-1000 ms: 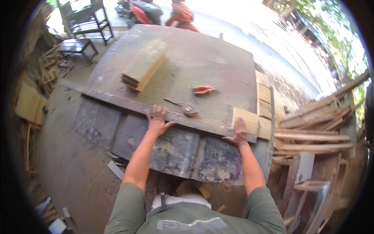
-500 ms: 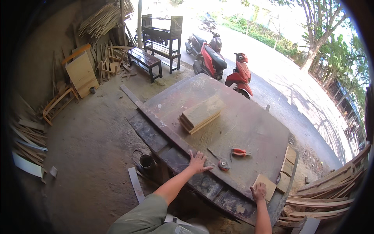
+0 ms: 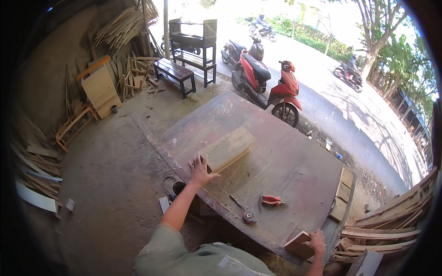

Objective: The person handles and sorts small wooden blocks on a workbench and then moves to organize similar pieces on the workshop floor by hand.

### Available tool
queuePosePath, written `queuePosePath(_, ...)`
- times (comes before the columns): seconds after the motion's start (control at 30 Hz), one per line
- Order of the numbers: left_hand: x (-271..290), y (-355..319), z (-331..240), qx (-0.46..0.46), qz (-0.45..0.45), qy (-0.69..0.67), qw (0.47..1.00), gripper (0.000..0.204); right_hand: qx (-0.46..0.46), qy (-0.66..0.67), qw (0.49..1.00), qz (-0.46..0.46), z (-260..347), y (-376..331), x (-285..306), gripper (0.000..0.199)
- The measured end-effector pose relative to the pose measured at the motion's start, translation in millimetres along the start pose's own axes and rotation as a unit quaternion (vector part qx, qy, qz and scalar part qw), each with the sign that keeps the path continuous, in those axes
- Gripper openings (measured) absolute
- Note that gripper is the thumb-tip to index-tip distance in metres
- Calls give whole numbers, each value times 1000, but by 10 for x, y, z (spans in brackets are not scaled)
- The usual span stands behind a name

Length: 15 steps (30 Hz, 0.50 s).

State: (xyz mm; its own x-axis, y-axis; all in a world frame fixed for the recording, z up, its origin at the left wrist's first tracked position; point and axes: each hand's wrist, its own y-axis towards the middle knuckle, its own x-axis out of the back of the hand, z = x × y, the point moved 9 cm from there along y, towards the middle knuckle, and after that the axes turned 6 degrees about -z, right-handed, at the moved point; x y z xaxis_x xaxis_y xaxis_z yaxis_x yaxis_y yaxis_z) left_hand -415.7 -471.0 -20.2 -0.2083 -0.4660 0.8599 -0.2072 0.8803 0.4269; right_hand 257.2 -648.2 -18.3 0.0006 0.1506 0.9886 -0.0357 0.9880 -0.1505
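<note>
My left hand (image 3: 200, 171) is open, fingers spread, at the near left end of a short stack of wooden boards (image 3: 230, 146) on the large dusty panel (image 3: 285, 161). The fingertips touch the stack's end. At the panel's near right corner, my right hand (image 3: 316, 242) is closed on the right edge of a small wooden board (image 3: 300, 246), which is tilted up. Between my hands lie a tape measure (image 3: 249, 216) with a dark strip beside it, and red-handled pliers (image 3: 271, 200).
Wooden blocks (image 3: 342, 191) line the panel's right side. Timber strips (image 3: 380, 237) are piled at the right. A dark bucket (image 3: 178, 187) stands by the left edge. Beyond are a dark bench (image 3: 174, 69), parked red scooters (image 3: 284, 89) and riders (image 3: 350, 73) on the road.
My left hand has moved from the panel's near edge to the board stack. My right hand has tilted up the small board. The panel now hides the dark framework at its front.
</note>
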Motion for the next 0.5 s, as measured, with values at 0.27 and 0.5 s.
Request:
queuePosePath(0.27, -475, 498, 103, -9, 267, 66, 961, 148, -224, 165, 923, -265, -954, -1873, 679, 39)
queuePosePath(0.5, -226, 535, 167, 52, 182, -155, 970, 120, -398, 266, 872, 96, -819, -4060, -1752, 49)
